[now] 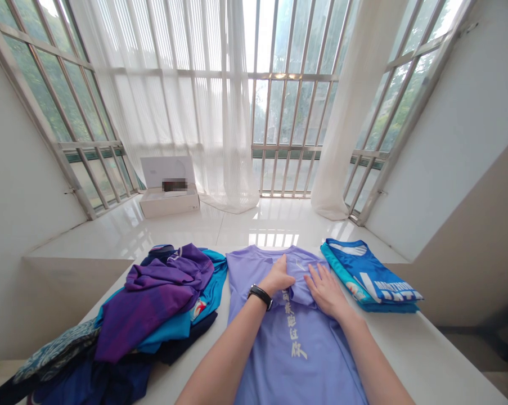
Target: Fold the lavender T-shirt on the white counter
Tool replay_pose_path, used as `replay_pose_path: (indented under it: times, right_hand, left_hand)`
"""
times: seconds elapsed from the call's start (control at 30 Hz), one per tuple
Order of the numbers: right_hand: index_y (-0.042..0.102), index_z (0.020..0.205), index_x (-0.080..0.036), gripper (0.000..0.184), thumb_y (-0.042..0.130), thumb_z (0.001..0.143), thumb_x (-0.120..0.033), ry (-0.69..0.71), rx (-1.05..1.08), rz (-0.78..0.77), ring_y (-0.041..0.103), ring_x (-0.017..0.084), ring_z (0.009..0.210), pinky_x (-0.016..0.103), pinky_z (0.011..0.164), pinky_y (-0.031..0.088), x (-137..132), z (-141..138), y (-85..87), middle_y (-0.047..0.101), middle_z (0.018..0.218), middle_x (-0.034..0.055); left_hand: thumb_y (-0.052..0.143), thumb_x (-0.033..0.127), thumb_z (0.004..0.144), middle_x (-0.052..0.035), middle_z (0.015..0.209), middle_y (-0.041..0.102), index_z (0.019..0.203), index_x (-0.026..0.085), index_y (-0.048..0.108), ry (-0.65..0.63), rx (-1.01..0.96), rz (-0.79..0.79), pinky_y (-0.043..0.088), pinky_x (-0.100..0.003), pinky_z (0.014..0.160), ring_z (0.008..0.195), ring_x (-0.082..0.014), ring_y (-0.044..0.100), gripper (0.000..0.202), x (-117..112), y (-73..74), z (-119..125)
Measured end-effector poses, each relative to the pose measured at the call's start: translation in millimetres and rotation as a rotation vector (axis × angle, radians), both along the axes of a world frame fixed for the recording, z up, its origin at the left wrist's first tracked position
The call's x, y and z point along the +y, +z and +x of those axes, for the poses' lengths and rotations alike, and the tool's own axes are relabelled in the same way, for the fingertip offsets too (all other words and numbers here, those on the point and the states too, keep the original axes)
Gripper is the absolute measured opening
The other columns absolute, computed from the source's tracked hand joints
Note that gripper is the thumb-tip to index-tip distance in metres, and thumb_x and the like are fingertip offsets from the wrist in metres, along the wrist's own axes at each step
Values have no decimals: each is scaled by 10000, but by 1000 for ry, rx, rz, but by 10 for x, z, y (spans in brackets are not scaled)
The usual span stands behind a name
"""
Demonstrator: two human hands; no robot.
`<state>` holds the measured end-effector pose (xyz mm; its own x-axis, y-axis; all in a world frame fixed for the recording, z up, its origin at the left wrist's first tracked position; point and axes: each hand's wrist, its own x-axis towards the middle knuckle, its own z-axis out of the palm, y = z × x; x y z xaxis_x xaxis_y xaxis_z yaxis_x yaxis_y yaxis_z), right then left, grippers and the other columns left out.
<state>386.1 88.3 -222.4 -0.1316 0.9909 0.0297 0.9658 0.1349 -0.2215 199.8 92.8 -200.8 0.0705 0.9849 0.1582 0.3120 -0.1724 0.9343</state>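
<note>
A lavender T-shirt [262,343] lies spread on the white table in front of me, collar toward the window, with pale vertical characters down its middle. My left hand [277,277], with a black-strapped watch [260,296] on its wrist, rests on the upper chest, index finger stretched and thumb apart; its other fingers are hidden. My right hand [326,288] lies flat on the shirt's right side, fingers spread. Between the hands, a loose fold of the shirt's fabric [302,293] is turned inward over the print.
At left, a heap of crumpled clothes [152,304] in purple, teal and navy covers the table [443,349]. To the right sits a stack of folded shirts [372,275], blue on top. An open white box [169,203] stands on the window ledge [220,228], near sheer curtains [224,124].
</note>
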Motion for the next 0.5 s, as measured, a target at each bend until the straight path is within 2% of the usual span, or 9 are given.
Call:
replay_pose_path:
  times: [0.1, 0.3, 0.37, 0.43, 0.5]
  right_hand:
    - [354, 1518, -131, 674, 226, 979, -516, -5, 18, 15, 198, 315, 1497, 492, 1203, 218, 35, 27, -52, 288, 1604, 171]
    - [397, 1492, -123, 642, 253, 974, -474, 19, 28, 49, 240, 328, 1485, 527, 1176, 266, 94, 57, -132, 347, 1578, 170]
    - [414, 1480, -119, 635, 273, 970, -470, 19, 38, 95, 256, 337, 1478, 541, 1172, 269, 106, 59, -116, 360, 1569, 175]
    - [436, 1466, -129, 615, 287, 968, -457, 53, 58, 178, 264, 330, 1476, 547, 1175, 265, 116, 59, -84, 380, 1561, 166]
    - [448, 1458, -128, 604, 292, 969, -447, 99, 75, 245, 266, 321, 1475, 542, 1182, 261, 123, 60, -59, 384, 1559, 165]
  left_hand:
    - [693, 42, 559, -161, 1449, 516, 1419, 170, 496, -61, 25, -25, 351, -432, 1152, 1364, -385, 437, 891, -18, 24, -6]
    - [802, 132, 536, -216, 1587, 256, 1534, 70, 294, -160, 54, -79, 186, -439, 1221, 1473, -398, 207, 1122, -69, 120, 0]
    - [833, 150, 529, -196, 1599, 237, 1551, 108, 268, -190, 47, -102, 184, -441, 1222, 1476, -393, 202, 1169, -88, 143, -16]
    - [861, 182, 544, -147, 1601, 265, 1559, 197, 269, -196, 20, -122, 225, -443, 1211, 1469, -375, 238, 1175, -105, 152, -33]
    - [876, 194, 553, -134, 1594, 292, 1553, 231, 286, -183, 0, -122, 249, -439, 1203, 1462, -367, 263, 1162, -116, 156, -47]
